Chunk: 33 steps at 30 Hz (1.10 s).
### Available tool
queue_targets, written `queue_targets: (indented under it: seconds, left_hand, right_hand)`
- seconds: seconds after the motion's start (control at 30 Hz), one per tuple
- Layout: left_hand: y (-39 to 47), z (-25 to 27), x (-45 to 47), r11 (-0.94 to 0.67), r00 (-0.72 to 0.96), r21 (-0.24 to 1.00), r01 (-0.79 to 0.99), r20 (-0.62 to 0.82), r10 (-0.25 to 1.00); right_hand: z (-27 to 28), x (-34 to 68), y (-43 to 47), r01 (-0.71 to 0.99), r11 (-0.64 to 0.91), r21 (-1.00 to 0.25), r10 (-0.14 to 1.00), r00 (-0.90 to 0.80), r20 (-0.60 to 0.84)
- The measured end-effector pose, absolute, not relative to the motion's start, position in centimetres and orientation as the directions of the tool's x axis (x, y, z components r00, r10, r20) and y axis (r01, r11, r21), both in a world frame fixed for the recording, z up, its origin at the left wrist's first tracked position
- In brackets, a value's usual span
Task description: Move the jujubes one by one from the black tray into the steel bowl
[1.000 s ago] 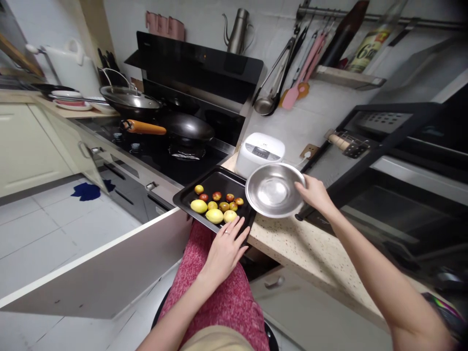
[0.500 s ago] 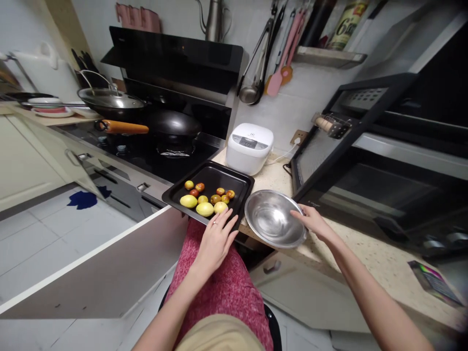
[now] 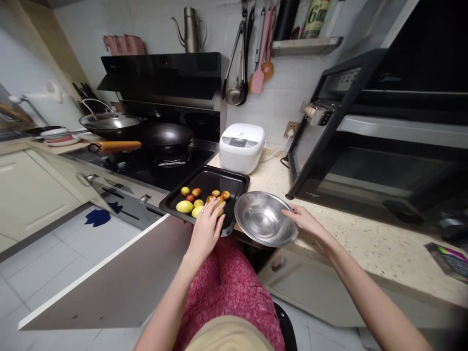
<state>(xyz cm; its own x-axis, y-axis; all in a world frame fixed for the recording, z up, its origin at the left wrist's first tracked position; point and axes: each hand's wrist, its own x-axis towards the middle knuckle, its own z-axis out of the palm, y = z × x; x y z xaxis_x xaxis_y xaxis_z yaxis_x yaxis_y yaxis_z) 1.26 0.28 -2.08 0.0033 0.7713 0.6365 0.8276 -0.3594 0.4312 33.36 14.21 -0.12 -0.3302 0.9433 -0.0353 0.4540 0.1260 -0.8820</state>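
Observation:
A black baking tray (image 3: 234, 184) lies at the counter's front edge, carrying several small round red-and-green fruits (image 3: 196, 192) that look like jujubes. Larger oval yellow-green fruits (image 3: 185, 206) sit along its near side. My left hand (image 3: 205, 229) reaches over that side with fingers outstretched, covering some of the fruit; whether the fingertips touch any I cannot tell. At the tray's right, a shiny metal bowl (image 3: 261, 219) shows nothing inside. My right hand (image 3: 303, 218) grips its right rim, thumb over the edge.
Behind the tray stands a white rice cooker (image 3: 242, 148). A black oven (image 3: 383, 170) occupies the right of the counter. On the left are a stove with a wok (image 3: 166, 135) and a lidded pan (image 3: 109, 124). An open cabinet door (image 3: 109, 278) juts out at lower left.
My left hand has shifted slightly left over the yellow-green fruits and now covers more of them. My right hand keeps its grip on the bowl. The camera view has shifted.

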Motion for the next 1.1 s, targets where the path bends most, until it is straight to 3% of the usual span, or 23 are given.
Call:
queue_targets:
  seconds: [0.1, 0.2, 0.4, 0.57, 0.7, 0.83, 0.97, 1.1]
  left_hand:
    - [2.6, -0.8, 0.5, -0.331, 0.020, 0.415, 0.847, 0.598, 0.801]
    - [5.7, 0.5, 0.0, -0.273, 0.046, 0.381, 0.883, 0.509, 0.859]
    - [10.4, 2.5, 0.5, -0.151, 0.113, 0.176, 0.973, 0.210, 0.971]
    - [11.4, 2.3, 1.1, -0.134, 0.109, 0.149, 0.980, 0.164, 0.980]
    - [11.5, 2.3, 1.1, -0.145, 0.117, 0.156, 0.977, 0.175, 0.978]
    - [10.0, 3.9, 1.3, -0.187, 0.073, 0.291, 0.938, 0.360, 0.930]
    - [5.4, 5.2, 3.3, -0.414, 0.043, 0.496, 0.763, 0.601, 0.798]
    - [0.1, 4.3, 7.0, -0.490, -0.008, 0.737, 0.466, 0.557, 0.830]
  right_hand:
    - [-0.4, 32.9, 13.4, 0.424, 0.157, -0.892, 0.951, -0.307, 0.022]
    - [-0.9, 33.0, 12.3, 0.409, 0.257, -0.875, 0.964, -0.173, 0.203]
    - [-2.9, 33.9, 9.3, 0.295, 0.285, -0.912, 0.938, 0.111, 0.329]
    - [-5.0, 33.5, 6.5, 0.267, 0.360, -0.894, 0.855, 0.290, 0.431]
    - [-5.3, 32.6, 4.4, 0.361, 0.438, -0.823, 0.750, 0.358, 0.556]
    - [-3.8, 31.3, 2.7, 0.596, 0.575, -0.561, 0.534, 0.247, 0.809]
    - [-1.7, 29.1, 1.4, 0.606, 0.706, -0.365, 0.449, 0.015, 0.893]
    - [-0.3, 26.8, 0.6, 0.546, 0.784, -0.295, 0.443, -0.159, 0.882]
